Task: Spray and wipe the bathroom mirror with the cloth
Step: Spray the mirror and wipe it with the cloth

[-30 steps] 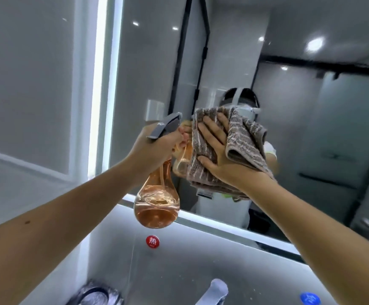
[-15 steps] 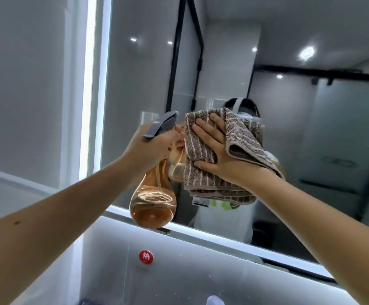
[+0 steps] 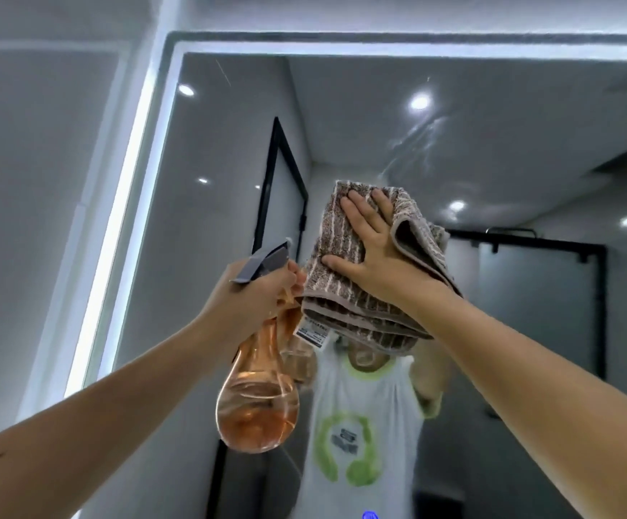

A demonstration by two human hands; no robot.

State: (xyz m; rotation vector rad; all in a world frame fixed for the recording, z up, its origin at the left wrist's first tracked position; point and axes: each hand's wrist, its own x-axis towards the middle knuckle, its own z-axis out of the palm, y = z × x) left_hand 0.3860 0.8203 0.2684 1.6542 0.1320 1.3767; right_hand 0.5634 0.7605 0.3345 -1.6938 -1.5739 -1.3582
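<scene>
Wiping: right hand (image 3: 371, 252) flat, grip wide, fingers straight, pressing the folded striped cloth (image 3: 341, 301) on the bathroom mirror (image 3: 510, 174), mid-glass. Left hand (image 3: 255, 297) at cloth's 9 o'clock, grip wrapped round amber spray bottle (image 3: 259, 406). Streaks (image 3: 416, 144) at 1 o'clock: overlapping passes and even pressure should clear them.

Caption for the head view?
Right hand presses a brown striped cloth to the mirror; left hand grips an amber spray bottle.

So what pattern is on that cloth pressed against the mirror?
The cloth is brown with thin pale stripes, clearest in the head view.
</scene>
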